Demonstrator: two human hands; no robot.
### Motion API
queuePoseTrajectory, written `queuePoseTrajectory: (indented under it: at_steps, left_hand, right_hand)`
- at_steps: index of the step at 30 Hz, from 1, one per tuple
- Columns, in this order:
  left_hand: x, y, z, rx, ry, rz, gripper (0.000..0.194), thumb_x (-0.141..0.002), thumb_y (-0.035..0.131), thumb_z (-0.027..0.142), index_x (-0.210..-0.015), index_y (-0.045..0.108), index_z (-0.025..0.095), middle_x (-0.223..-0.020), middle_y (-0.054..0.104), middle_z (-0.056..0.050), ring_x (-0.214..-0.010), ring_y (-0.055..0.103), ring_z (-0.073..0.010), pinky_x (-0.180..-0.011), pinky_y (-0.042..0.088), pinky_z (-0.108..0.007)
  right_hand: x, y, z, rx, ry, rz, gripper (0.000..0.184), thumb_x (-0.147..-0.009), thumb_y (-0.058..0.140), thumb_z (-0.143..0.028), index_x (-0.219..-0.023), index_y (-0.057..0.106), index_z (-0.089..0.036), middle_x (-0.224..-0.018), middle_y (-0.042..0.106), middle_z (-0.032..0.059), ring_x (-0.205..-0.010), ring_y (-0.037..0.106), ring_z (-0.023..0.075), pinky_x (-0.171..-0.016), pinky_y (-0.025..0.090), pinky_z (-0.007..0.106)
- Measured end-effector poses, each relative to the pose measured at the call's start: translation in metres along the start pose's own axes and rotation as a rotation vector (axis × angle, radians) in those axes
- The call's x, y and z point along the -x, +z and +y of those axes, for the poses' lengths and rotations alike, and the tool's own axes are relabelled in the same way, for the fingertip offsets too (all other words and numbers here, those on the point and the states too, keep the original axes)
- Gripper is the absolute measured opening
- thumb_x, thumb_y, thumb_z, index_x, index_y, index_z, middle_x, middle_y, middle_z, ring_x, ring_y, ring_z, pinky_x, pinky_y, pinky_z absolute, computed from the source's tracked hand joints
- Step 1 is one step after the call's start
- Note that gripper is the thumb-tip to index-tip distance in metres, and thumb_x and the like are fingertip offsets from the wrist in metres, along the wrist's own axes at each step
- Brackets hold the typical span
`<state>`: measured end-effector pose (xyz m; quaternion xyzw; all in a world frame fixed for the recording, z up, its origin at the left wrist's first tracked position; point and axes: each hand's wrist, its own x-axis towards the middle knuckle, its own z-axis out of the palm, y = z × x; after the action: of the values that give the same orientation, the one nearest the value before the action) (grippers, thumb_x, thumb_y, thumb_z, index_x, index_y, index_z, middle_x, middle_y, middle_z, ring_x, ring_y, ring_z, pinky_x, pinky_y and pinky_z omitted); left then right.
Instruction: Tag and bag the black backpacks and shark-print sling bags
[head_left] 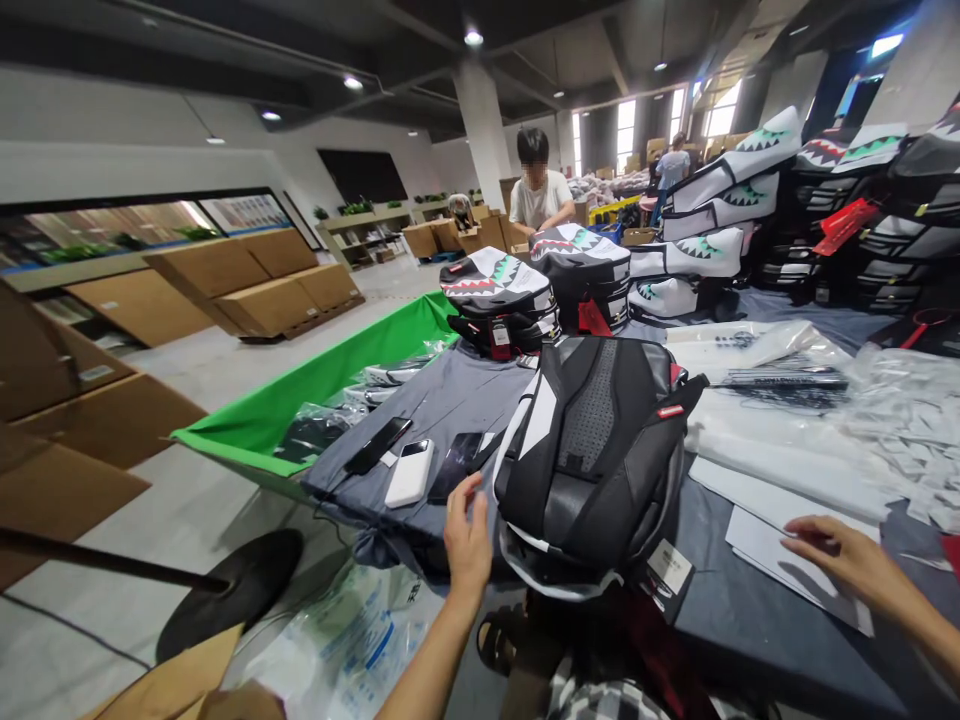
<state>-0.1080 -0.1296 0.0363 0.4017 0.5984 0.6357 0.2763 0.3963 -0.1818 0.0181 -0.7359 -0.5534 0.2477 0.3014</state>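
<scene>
Black backpack [592, 450] at table edge [375, 528]

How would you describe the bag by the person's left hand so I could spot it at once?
Find the long table covered in grey cloth. Near its edge, just right of the person's left hand, lies a black backpack, padded back facing up. Unlike the shark-mouth bags behind it, it shows a grey mesh panel, not teeth.
</scene>
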Motion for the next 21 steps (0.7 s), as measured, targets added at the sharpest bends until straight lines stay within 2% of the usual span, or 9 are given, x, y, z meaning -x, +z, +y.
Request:
queuePoseTrajectory:
  at_steps: [1, 3, 4, 6, 9, 11, 14, 16, 21]
  left_hand:
    - [0.011, -0.007, 0.001, -0.173, 0.270, -0.090, 0.026, -0.090, 0.059, 0.027, -0.113, 0.070, 0.023, -0.124, 0.069, -0.006, -0.129, 0.056, -0.0247, -0.116, 0.036, -0.041]
    - [0.033, -0.009, 0.004, -0.495, 0.788, -0.359, 0.034, -0.097, 0.054, 0.030, -0.129, 0.065, 0.027, -0.138, 0.064, -0.006, -0.138, 0.049, -0.0256, -0.119, 0.032, -0.044]
    - [0.040, -0.004, 0.005, -0.602, 0.962, -0.487, 0.038, -0.098, 0.055, 0.033, -0.135, 0.062, 0.029, -0.144, 0.060, -0.006, -0.142, 0.045, -0.0263, -0.121, 0.028, -0.044]
    - [0.045, 0.015, 0.008, -0.760, 1.131, -0.648, 0.050, -0.098, 0.058, 0.043, -0.146, 0.053, 0.031, -0.152, 0.053, -0.006, -0.145, 0.041, -0.0282, -0.124, 0.022, -0.045]
    - [0.030, 0.044, 0.012, -0.887, 1.084, -0.687, 0.058, -0.098, 0.057, 0.048, -0.152, 0.044, 0.031, -0.155, 0.050, -0.006, -0.144, 0.043, -0.0273, -0.124, 0.020, -0.045]
    - [0.014, 0.051, 0.015, -0.924, 1.020, -0.721, 0.055, -0.100, 0.055, 0.042, -0.152, 0.044, 0.031, -0.155, 0.050, -0.005, -0.144, 0.043, -0.0256, -0.123, 0.022, -0.045]
    - [-0.006, 0.043, 0.020, -0.931, 0.973, -0.810, 0.054, -0.101, 0.053, 0.040, -0.153, 0.042, 0.030, -0.155, 0.050, -0.005, -0.144, 0.043, -0.0238, -0.124, 0.020, -0.046]
    - [-0.013, 0.033, 0.024, -0.914, 0.952, -0.876, 0.059, -0.099, 0.055, 0.046, -0.154, 0.040, 0.030, -0.156, 0.049, -0.006, -0.144, 0.043, -0.0242, -0.125, 0.018, -0.047]
    - [-0.011, 0.025, 0.037, -0.858, 0.868, -0.912, 0.095, -0.075, 0.075, 0.066, -0.153, 0.042, 0.024, -0.154, 0.050, -0.012, -0.144, 0.042, -0.0340, -0.125, 0.013, -0.056]
  right_hand:
    - [0.003, 0.004, 0.003, 0.016, -0.012, -0.030, 0.059, -0.049, 0.073, -0.078, -0.076, 0.071, -0.025, -0.082, 0.071, 0.0098, -0.082, 0.062, 0.0321, -0.079, 0.050, 0.045]
    - [0.010, 0.014, 0.006, 0.084, -0.052, -0.009, 0.058, -0.053, 0.069, -0.081, -0.073, 0.070, -0.026, -0.082, 0.071, 0.0093, -0.084, 0.060, 0.0317, -0.079, 0.048, 0.044]
    - [0.012, 0.018, 0.005, 0.123, -0.071, 0.020, 0.057, -0.057, 0.066, -0.082, -0.072, 0.070, -0.026, -0.081, 0.070, 0.0093, -0.084, 0.059, 0.0316, -0.079, 0.047, 0.044]
    - [0.013, 0.022, 0.003, 0.162, -0.090, 0.064, 0.057, -0.064, 0.057, -0.082, -0.071, 0.070, -0.027, -0.080, 0.070, 0.0093, -0.084, 0.058, 0.0311, -0.079, 0.045, 0.044]
    - [0.011, 0.022, 0.001, 0.198, -0.107, 0.068, 0.055, -0.068, 0.051, -0.080, -0.069, 0.068, -0.027, -0.078, 0.069, 0.0093, -0.084, 0.058, 0.0307, -0.079, 0.044, 0.044]
    - [0.012, 0.020, 0.001, 0.233, -0.103, 0.055, 0.052, -0.067, 0.053, -0.077, -0.070, 0.068, -0.027, -0.078, 0.069, 0.0090, -0.084, 0.058, 0.0307, -0.079, 0.043, 0.044]
    - [0.015, 0.020, 0.000, 0.264, -0.106, 0.037, 0.048, -0.065, 0.057, -0.073, -0.073, 0.068, -0.027, -0.079, 0.069, 0.0082, -0.083, 0.059, 0.0303, -0.078, 0.044, 0.044]
    - [0.016, 0.022, -0.001, 0.273, -0.118, 0.051, 0.047, -0.068, 0.054, -0.072, -0.073, 0.068, -0.027, -0.079, 0.069, 0.0084, -0.085, 0.060, 0.0308, -0.079, 0.044, 0.044]
    - [0.008, 0.013, -0.008, 0.217, -0.144, 0.031, 0.049, -0.070, 0.050, -0.075, -0.069, 0.059, -0.027, -0.075, 0.065, 0.0085, -0.075, 0.059, 0.0290, -0.072, 0.042, 0.041]
